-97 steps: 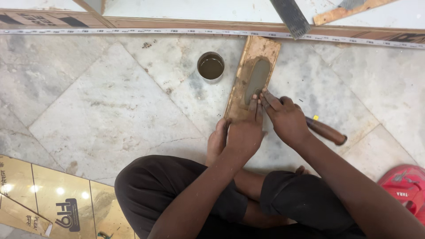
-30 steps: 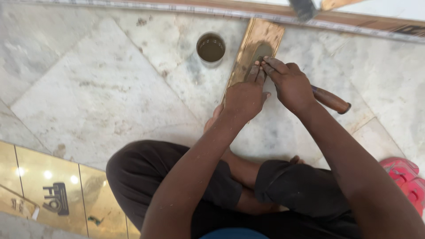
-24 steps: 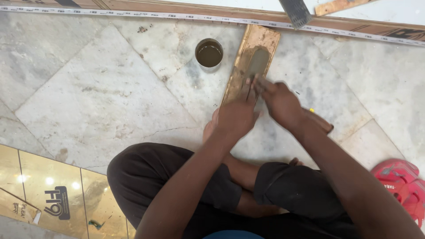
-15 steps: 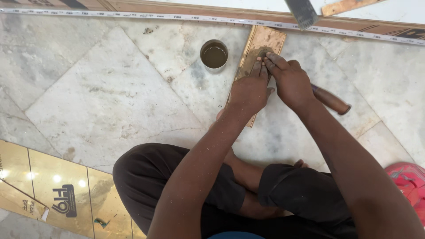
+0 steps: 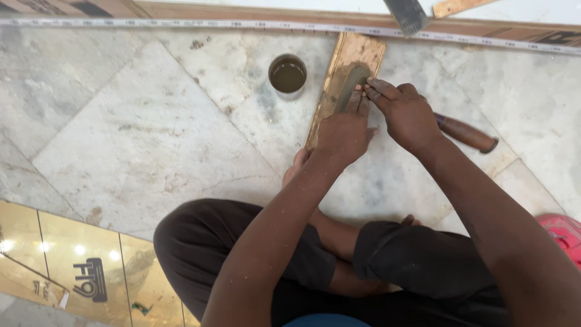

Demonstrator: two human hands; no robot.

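I sit cross-legged on a marble floor. A narrow wooden board [image 5: 363, 51] lies in front of me with a grey smeared sharpening patch [image 5: 350, 82] on it. My right hand [image 5: 407, 116] grips a chisel whose brown wooden handle [image 5: 466, 133] sticks out to the right. My left hand [image 5: 345, 130] lies beside it, fingertips pressing the blade end down onto the grey patch. The blade itself is hidden under my fingers.
A small round cup of murky liquid [image 5: 287, 75] stands just left of the board. A tape measure [image 5: 181, 24] runs along a wooden strip at the far edge, with a dark metal tool [image 5: 407, 13] above it. A glossy golden panel [image 5: 60, 254] lies near left, a red object [image 5: 561, 233] at right.
Both hands slid back and forth along the board with the chisel; they now sit near its far end. The cup and board have stayed in place.
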